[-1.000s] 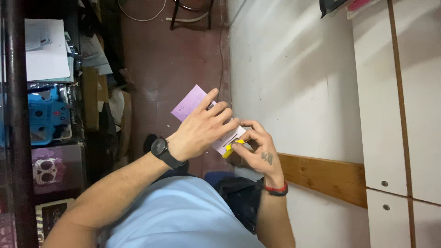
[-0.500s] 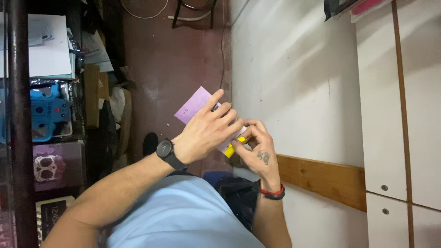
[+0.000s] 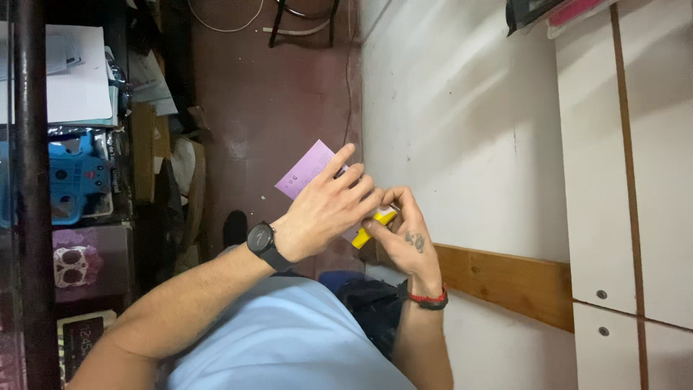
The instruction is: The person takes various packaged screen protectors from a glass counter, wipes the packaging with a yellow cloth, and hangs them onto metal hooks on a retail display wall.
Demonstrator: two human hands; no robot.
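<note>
My left hand (image 3: 328, 213), with a black watch on its wrist, lies over a small lilac carton (image 3: 303, 172) and grips it, index finger stretched along its top. My right hand (image 3: 406, 238), with a red band at the wrist, pinches a yellow piece (image 3: 366, 234) at the carton's near end. The two hands touch each other in front of my chest, above the dark red floor. Much of the carton is hidden under my left fingers.
A white wall or panel (image 3: 469, 123) with a wooden strip (image 3: 505, 278) fills the right side. White cabinet doors (image 3: 635, 180) stand further right. Shelves with papers, a blue box (image 3: 76, 180) and other packages line the left, behind a dark pole (image 3: 32, 180).
Both hands keep hold of the carton and have drifted slightly down and right in the view. My left fingers have shifted a little over the carton.
</note>
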